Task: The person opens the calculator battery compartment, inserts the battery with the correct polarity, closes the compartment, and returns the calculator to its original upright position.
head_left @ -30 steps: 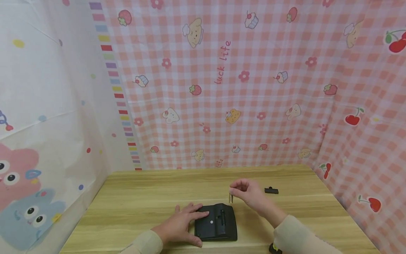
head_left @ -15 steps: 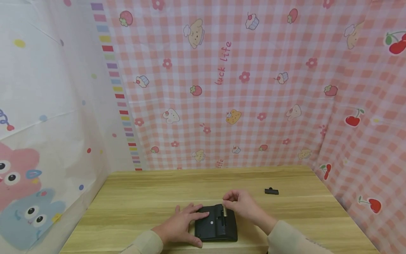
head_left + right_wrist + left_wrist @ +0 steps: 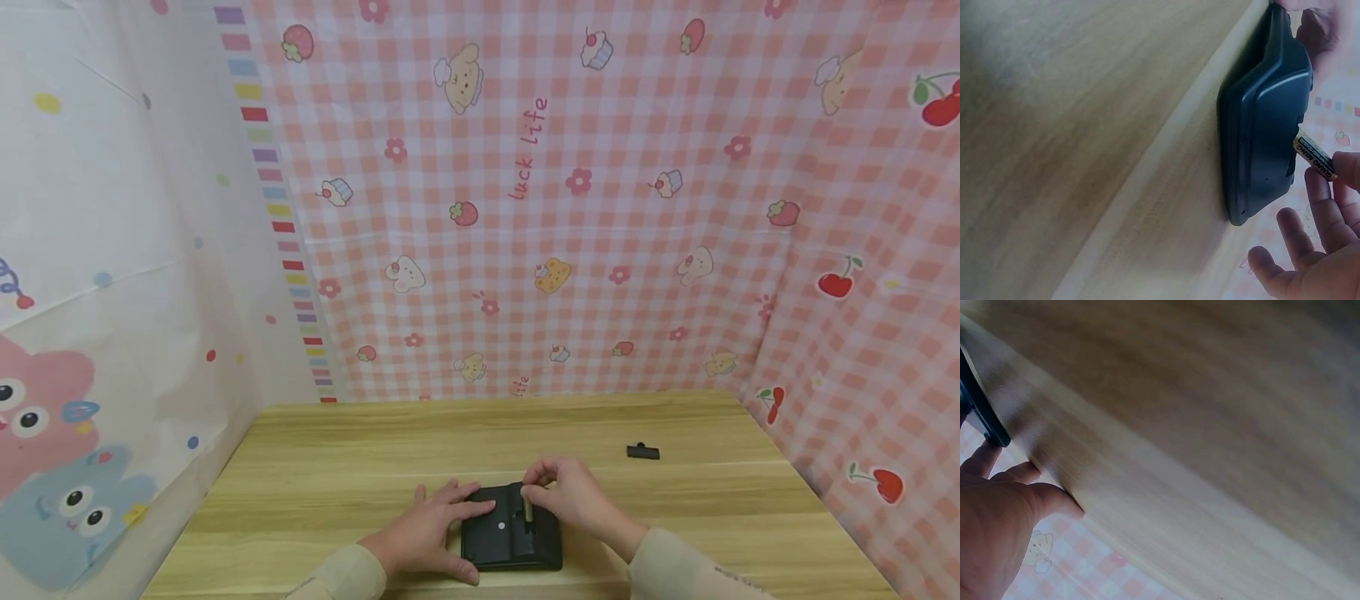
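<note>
A black device (image 3: 491, 542), shaped like a desk calculator turned face down, lies on the wooden table with an open battery slot on its raised right part. My left hand (image 3: 431, 533) is spread with its fingers on the device's left side and its thumb by the near edge. My right hand (image 3: 573, 496) pinches a small gold and black battery (image 3: 1314, 155) between thumb and fingertips. The battery is tilted, its lower end in the slot and its upper end still raised in the fingers. In the right wrist view the other fingers of the right hand stand apart from the device.
A small black battery cover (image 3: 642, 452) lies on the wooden table (image 3: 337, 467) to the right, beyond the right hand. A pink checked cloth (image 3: 510, 317) hangs behind the table, and a white patterned cloth (image 3: 172, 333) hangs at the left.
My right hand has brought the battery left and down from above the device's far right corner into the slot. The left hand stays in place on the device.
</note>
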The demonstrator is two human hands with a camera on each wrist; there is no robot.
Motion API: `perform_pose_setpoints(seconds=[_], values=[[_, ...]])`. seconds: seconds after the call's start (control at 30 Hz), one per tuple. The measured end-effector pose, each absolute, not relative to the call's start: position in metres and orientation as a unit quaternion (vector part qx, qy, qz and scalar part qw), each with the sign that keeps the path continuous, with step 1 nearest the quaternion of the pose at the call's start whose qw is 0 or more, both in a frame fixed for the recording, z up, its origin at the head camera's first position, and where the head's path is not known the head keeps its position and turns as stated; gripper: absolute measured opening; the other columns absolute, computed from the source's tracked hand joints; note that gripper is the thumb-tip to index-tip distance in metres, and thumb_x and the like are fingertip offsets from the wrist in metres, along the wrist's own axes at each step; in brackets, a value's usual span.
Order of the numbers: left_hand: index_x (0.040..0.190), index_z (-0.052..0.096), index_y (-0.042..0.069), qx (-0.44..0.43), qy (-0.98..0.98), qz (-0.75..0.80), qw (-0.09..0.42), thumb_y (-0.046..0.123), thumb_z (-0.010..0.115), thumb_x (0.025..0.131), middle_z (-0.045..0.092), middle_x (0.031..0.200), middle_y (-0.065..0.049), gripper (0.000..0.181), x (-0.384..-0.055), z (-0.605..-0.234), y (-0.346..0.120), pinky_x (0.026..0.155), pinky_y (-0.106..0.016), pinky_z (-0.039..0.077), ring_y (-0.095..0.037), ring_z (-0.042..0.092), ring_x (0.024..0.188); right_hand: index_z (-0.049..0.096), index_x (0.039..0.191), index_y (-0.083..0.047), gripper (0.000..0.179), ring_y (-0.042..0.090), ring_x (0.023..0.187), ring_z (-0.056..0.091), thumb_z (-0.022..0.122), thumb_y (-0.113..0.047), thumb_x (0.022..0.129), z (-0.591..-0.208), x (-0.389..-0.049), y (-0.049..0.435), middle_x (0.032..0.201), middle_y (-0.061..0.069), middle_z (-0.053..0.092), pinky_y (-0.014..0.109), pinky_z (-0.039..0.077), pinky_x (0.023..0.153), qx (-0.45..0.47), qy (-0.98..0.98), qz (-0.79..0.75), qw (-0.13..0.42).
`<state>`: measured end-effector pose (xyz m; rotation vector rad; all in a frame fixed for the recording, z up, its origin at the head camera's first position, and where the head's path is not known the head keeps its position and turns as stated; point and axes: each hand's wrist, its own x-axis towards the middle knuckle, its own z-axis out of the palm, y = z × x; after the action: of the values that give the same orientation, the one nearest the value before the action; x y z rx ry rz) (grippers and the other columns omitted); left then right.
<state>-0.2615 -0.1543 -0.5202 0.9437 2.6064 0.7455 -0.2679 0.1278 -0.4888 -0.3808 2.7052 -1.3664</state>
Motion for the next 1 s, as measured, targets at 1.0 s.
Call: perform_pose_setpoints(seconds=[1.0], values=[[0.161, 0.049, 0.037, 0.327, 0.898, 0.26, 0.14, 0.056, 0.089, 0.081, 0.035, 0.175, -0.01, 0.092, -0.2621, -0.52, -0.1547, 0.116, -0.09, 0.01, -0.052, 0.025, 0.161, 0.081, 0.093, -0.014, 0.003, 0.01, 0.089, 0.064, 0.083, -0.016, 0.093, -0.4957, -0.2653, 0.1314, 0.092, -0.004, 0.077, 0.031, 0.054, 0.078, -0.117, 0.894, -0.429, 0.049]])
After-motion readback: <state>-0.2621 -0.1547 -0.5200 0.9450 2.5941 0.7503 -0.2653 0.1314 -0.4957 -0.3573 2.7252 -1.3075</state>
